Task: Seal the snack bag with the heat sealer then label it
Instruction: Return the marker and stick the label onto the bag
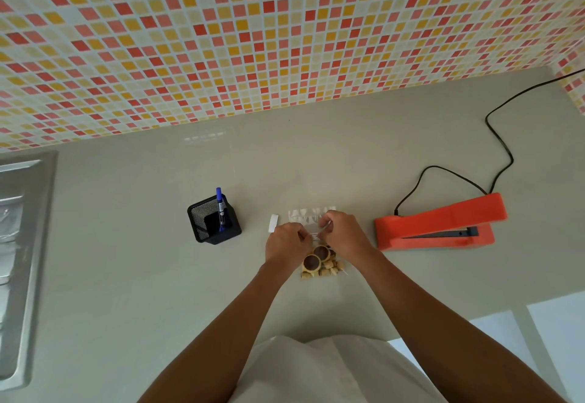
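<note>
Nearest the person, the snack bag (320, 264) lay flat on the grey counter (126, 276), small round biscuits heaped at its near end. Its clear, crinkled top pointed away toward 12 o'clock.

Just beyond the biscuits, both hands met over the film. The left hand (286, 241) and the right hand (343, 234) had their fingers curled in, and each appeared to pinch one end of a small white label (315, 236) held on or just above the bag. Whether it was already stuck, I could not tell.

A white strip (273, 223) lay at 10 o'clock of the bag, beside the left hand. Farther toward 9 o'clock stood a black mesh pen holder (202, 225) with a blue marker (220, 209) in it. At 3 o'clock sat the orange heat sealer (440, 223), its arm raised and its black cord (500, 149) trailing off toward 1 o'clock.

The likely trouble was the label. Loose, puckered film gives no firm backing, so it could go on crooked or creased, or cling to a fingertip. The light bag might also slide on the glossy counter under uneven pressure.
</note>
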`<state>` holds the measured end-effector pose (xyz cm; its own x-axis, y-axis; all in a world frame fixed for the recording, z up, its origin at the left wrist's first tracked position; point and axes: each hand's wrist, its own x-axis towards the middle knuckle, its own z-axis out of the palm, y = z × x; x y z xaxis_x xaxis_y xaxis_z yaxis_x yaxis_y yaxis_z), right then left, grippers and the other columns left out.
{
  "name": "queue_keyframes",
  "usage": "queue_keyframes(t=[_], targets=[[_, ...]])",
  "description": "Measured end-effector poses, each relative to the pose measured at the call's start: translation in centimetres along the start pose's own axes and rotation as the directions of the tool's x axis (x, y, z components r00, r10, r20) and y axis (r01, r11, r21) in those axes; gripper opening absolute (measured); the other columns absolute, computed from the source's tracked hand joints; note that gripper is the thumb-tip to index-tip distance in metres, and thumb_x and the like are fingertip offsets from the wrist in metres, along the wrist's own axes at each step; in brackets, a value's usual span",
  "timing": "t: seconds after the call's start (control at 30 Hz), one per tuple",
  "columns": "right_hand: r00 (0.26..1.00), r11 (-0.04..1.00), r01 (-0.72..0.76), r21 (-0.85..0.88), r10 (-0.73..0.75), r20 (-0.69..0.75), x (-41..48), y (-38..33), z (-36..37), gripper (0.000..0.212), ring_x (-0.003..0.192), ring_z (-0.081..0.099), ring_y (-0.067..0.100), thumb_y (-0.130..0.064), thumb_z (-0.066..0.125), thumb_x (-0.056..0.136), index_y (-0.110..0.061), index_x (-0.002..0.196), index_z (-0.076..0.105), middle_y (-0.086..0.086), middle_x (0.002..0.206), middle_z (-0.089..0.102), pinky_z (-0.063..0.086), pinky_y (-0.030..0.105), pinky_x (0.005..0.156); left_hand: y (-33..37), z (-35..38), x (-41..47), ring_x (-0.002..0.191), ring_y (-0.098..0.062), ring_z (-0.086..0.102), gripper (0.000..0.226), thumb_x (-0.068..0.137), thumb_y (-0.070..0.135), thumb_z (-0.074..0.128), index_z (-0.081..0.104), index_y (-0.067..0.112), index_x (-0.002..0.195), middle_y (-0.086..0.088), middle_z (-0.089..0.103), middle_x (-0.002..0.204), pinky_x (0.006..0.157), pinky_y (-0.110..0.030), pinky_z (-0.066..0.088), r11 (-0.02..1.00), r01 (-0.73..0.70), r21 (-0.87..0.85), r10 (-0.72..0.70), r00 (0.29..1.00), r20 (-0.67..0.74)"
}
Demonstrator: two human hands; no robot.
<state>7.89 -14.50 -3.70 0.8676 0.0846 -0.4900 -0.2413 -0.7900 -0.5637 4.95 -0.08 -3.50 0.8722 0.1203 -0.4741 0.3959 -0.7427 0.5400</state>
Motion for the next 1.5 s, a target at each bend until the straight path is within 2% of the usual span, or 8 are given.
queue_keyframes(t=[0.37, 0.77, 0.93, 1.1, 1.2, 1.3, 1.4, 1.5], targets=[[0.999, 1.0, -0.007, 0.016, 0.008, -0.038, 0.0, 0.1, 0.5, 0.028, 0.074, 0.066, 0.017, -0.008, 0.073, 0.081, -0.018, 0.105, 0.062, 0.001, 0.081, 0.068, 0.057, 0.033, 0.073, 0.5, 0.0, 0.2, 0.066, -0.014, 0.065, 0.014, 0.084, 0.028, 0.061, 0.074, 0.023, 0.085, 0.005, 0.071, 0.079, 0.059, -0.025, 0.056, 0.997, 0.043, 0.063, -0.043, 0.999, -0.001], [0.998, 0.998, -0.017, 0.059, 0.021, -0.061, 0.0, 0.4, 0.6, 0.029, 0.071, 0.066, 0.014, -0.008, 0.075, 0.08, -0.02, 0.102, 0.061, -0.001, 0.079, 0.068, 0.057, 0.03, 0.068, 0.7, -0.2, 1.2, 0.069, -0.014, 0.067, 0.008, 0.078, 0.029, 0.072, 0.074, 0.022, 0.083, 0.004, 0.071, 0.079, 0.065, -0.029, 0.06, 0.993, 0.114, 0.022, -0.115, 0.991, 0.069], [0.995, 0.996, -0.028, 0.085, 0.036, -0.092, 0.1, 0.4, 0.7, 0.029, 0.074, 0.065, 0.018, -0.007, 0.077, 0.077, -0.015, 0.1, 0.062, 0.001, 0.084, 0.066, 0.056, 0.032, 0.07, 0.5, -0.2, 1.5, 0.066, -0.015, 0.065, 0.018, 0.075, 0.028, 0.078, 0.071, 0.016, 0.086, 0.0, 0.069, 0.078, 0.054, -0.022, 0.052, 0.988, 0.151, -0.005, -0.151, 0.986, 0.067], [0.993, 0.991, -0.051, 0.127, 0.064, -0.098, 0.3, 0.9, 0.7, 0.027, 0.074, 0.063, 0.019, -0.002, 0.073, 0.078, -0.013, 0.099, 0.061, 0.001, 0.08, 0.064, 0.047, 0.02, 0.061, 0.1, -0.4, 1.8, 0.062, -0.009, 0.055, 0.017, 0.076, 0.02, 0.081, 0.067, 0.014, 0.084, 0.003, 0.059, 0.078, 0.049, -0.017, 0.039, 0.981, 0.17, -0.098, -0.162, 0.983, 0.089], [0.99, 0.987, -0.058, 0.148, 0.076, -0.116, 0.3, 1.0, 1.0, 0.025, 0.074, 0.062, 0.019, -0.016, 0.075, 0.081, -0.013, 0.101, 0.06, 0.001, 0.081, 0.064, 0.046, 0.022, 0.061, 0.1, -0.5, 1.9, 0.064, -0.011, 0.055, 0.017, 0.076, 0.021, 0.081, 0.066, 0.015, 0.081, 0.002, 0.06, 0.079, 0.049, -0.018, 0.038, 0.98, 0.169, -0.105, -0.159, 0.982, 0.099], [0.996, 0.996, -0.038, 0.084, 0.045, -0.081, 0.1, 0.8, 1.7, 0.041, 0.08, 0.059, 0.018, -0.03, 0.081, 0.075, -0.015, 0.102, 0.055, 0.001, 0.09, 0.062, 0.049, 0.028, 0.069, -0.1, -0.6, 1.9, 0.063, -0.01, 0.055, 0.017, 0.075, 0.023, 0.081, 0.066, 0.016, 0.08, 0.003, 0.06, 0.078, 0.05, -0.018, 0.039, 0.98, 0.165, -0.114, -0.154, 0.983, 0.1], [0.995, 0.997, -0.032, 0.067, 0.038, -0.088, 0.0, 0.8, 2.3, 0.041, 0.088, 0.057, 0.02, -0.023, 0.081, 0.074, -0.015, 0.103, 0.053, 0.002, 0.099, 0.061, 0.049, 0.031, 0.074, -0.2, -0.6, 1.9, 0.064, -0.01, 0.058, 0.014, 0.077, 0.021, 0.079, 0.065, 0.018, 0.079, 0.001, 0.064, 0.081, 0.048, -0.016, 0.038, 0.981, 0.158, -0.113, -0.148, 0.984, 0.099], [0.993, 0.993, -0.028, 0.117, 0.04, -0.107, 0.1, 1.0, 2.1, 0.035, 0.084, 0.057, 0.018, -0.014, 0.079, 0.077, -0.014, 0.102, 0.054, 0.0, 0.092, 0.059, 0.046, 0.025, 0.07, -0.2, -0.7, 1.8, 0.063, -0.01, 0.058, 0.014, 0.079, 0.017, 0.077, 0.064, 0.019, 0.078, 0.0, 0.066, 0.081, 0.046, -0.014, 0.037, 0.981, 0.164, -0.108, -0.154, 0.983, 0.099]])
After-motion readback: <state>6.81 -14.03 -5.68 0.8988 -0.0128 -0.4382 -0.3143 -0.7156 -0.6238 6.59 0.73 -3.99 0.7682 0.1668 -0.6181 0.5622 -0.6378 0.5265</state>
